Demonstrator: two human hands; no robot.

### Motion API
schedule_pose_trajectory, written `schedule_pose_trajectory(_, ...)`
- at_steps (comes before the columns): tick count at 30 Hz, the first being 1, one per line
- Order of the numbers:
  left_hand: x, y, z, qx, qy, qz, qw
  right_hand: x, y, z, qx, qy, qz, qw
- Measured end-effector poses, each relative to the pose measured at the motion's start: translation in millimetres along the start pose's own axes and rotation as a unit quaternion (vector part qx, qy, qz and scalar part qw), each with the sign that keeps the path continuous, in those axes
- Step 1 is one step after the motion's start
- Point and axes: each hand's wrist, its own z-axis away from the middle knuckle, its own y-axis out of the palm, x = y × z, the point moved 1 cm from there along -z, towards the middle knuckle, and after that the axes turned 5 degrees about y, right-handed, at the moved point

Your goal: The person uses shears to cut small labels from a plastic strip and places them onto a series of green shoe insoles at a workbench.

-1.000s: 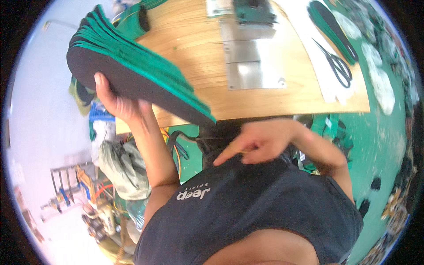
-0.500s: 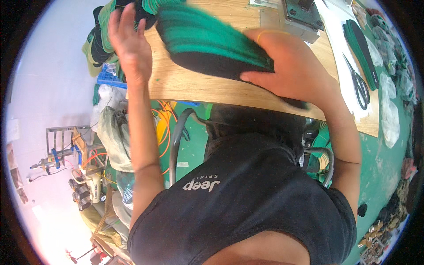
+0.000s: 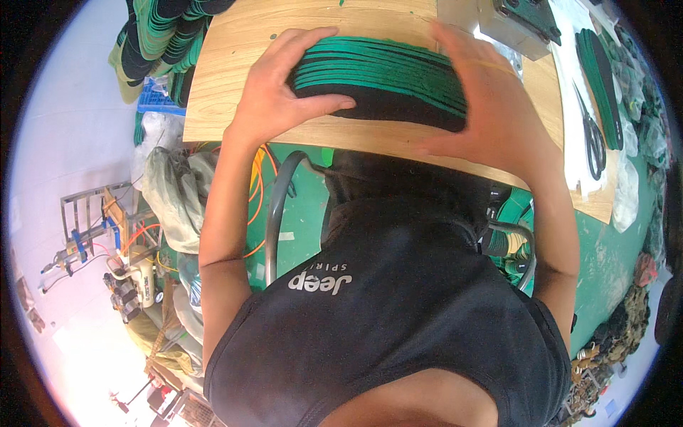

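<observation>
Stacked long green-black fabric insoles [image 3: 384, 82], axis nine-to-three o'clock.
Left hand [image 3: 272, 99] grips the nine-o'clock end; right hand [image 3: 494, 99] rounds three (grasp unclear); black cloth shirt [image 3: 420, 313]: pale lettering [image 3: 320, 282].

Ends of the insole stack [image 3: 380, 77] are partly hidden by the left grip [image 3: 272, 96] and blurred right grip [image 3: 492, 107]; beyond the stack, a metal block [image 3: 518, 32] is cut off.
</observation>
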Motion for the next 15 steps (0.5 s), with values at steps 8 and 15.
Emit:
schedule_pose_trajectory(8, -5, -2, 2, -0.042, 0.029, 0.04, 0.998, -25, -15, 30, 0.022, 0.088, -0.07, 0.993)
schedule_pose_trajectory(15, -13, -1, -6, 0.024, -0.038, 0.022, 0.999, -34, 4, 21, 0.055, 0.079, 0.008, 0.995)
